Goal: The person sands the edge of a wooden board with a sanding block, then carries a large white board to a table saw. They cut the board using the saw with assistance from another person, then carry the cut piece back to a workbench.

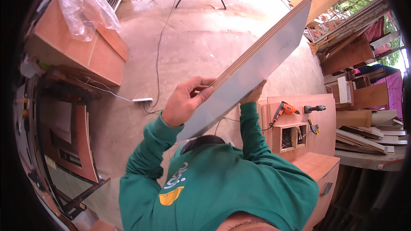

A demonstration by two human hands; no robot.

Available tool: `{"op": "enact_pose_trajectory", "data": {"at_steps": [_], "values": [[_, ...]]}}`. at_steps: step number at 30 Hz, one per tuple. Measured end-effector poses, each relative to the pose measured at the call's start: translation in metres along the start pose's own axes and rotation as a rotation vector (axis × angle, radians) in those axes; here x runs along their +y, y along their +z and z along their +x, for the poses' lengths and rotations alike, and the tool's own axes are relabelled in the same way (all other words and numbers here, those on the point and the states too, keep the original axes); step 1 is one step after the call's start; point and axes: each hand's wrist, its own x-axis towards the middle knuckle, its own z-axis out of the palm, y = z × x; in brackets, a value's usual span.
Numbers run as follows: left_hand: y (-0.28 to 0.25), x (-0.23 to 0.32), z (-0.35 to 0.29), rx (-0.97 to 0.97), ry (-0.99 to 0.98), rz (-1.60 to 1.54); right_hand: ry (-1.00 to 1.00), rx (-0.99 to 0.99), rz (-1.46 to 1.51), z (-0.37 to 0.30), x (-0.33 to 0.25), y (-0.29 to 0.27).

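A long board (252, 77) slants across the space in front of my chest, rising to the far right. It has a pale grey face with a small handwritten mark, and its upper edge shows brown, layered strips. My left hand (185, 102) grips that edge near the board's close end, with thumb and fingers pinched over it. My right hand (256, 93) supports the lower edge farther along; its fingers are mostly hidden behind the board.
At right, a wooden worktop (319, 107) carries an orange drill (284, 112), a black tool (314, 108) and a divided wooden box (286, 140) of dark fasteners. Wood offcuts (364, 139) lie beyond. A power strip (142, 99) and cables cross the floor beside a plastic-draped cabinet (77, 51).
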Motion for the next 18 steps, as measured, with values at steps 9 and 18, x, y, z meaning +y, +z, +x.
{"op": "enact_pose_trajectory", "data": {"at_steps": [9,18], "values": [[-0.092,0.052,0.173,-0.31,-0.143,-0.167,-0.048,0.133,-0.057,0.093,0.06,0.084],[-0.131,0.085,0.322,-0.462,-0.18,-0.166,-0.09,0.086,0.105,0.236,0.07,0.129]]}}
